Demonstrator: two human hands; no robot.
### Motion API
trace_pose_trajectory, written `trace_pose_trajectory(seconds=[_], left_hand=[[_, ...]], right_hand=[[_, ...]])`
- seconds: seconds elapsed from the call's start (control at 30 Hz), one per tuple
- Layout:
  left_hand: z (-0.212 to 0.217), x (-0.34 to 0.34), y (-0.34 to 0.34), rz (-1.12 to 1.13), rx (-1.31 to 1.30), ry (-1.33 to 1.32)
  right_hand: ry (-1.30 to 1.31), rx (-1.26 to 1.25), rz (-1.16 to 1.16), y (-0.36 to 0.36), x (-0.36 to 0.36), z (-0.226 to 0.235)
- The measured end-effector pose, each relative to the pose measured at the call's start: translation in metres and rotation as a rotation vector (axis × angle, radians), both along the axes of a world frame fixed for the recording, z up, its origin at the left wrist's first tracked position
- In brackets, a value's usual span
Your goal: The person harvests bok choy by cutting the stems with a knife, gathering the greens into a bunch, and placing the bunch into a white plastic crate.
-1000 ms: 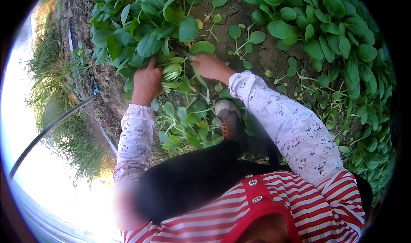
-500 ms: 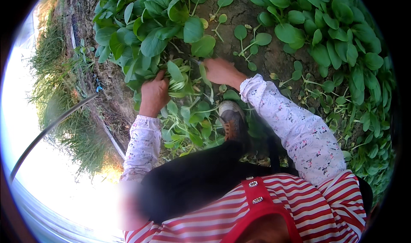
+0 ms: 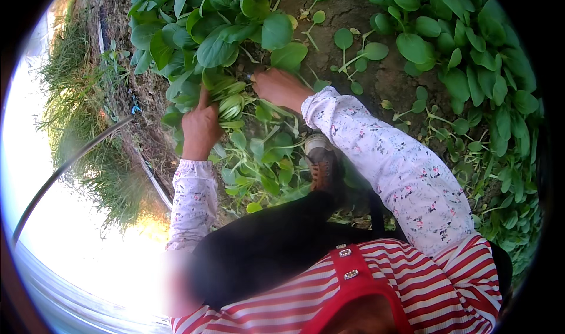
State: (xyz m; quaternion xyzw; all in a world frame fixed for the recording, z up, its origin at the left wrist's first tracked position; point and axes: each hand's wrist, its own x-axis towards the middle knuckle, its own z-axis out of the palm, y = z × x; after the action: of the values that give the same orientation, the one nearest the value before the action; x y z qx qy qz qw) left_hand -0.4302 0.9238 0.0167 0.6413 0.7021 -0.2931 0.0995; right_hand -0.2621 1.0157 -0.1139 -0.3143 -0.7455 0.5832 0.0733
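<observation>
My left hand (image 3: 201,128) is closed around a bunch of leafy greens (image 3: 231,100), its index finger stretched along them. Their pale stalk ends point right and their leaves lie leftward. To the right, my right hand (image 3: 279,88) is closed low at the soil. A small shiny-tipped tool (image 3: 251,77) shows at its fingertips; most of it is hidden in the hand, so its exact kind is unclear. Standing leafy greens (image 3: 218,46) rise just beyond both hands.
Pulled, wilting leaves (image 3: 268,157) lie between my forearms, beside my brown shoe (image 3: 321,166). More rows of greens (image 3: 453,52) stand at the right. Small seedlings (image 3: 353,54) dot the bare soil. At the left are grass (image 3: 76,116) and a dark curved rod (image 3: 70,172).
My right hand has moved left, closer to the bunch. My left hand has shifted slightly left and down, and its index finger is now extended. More pale stalk ends show.
</observation>
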Motion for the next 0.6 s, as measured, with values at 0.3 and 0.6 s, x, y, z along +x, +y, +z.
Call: trace_pose_trajectory(seconds=[0.3, 0.6], left_hand=[[-0.02, -0.042, -0.026, 0.093, -0.243, -0.078], [-0.029, -0.03, -0.04, 0.162, -0.146, -0.118]], right_hand=[[-0.025, 0.035, 0.109, -0.002, 0.002, 0.013], [-0.061, -0.014, 0.118, -0.009, -0.019, 0.002]])
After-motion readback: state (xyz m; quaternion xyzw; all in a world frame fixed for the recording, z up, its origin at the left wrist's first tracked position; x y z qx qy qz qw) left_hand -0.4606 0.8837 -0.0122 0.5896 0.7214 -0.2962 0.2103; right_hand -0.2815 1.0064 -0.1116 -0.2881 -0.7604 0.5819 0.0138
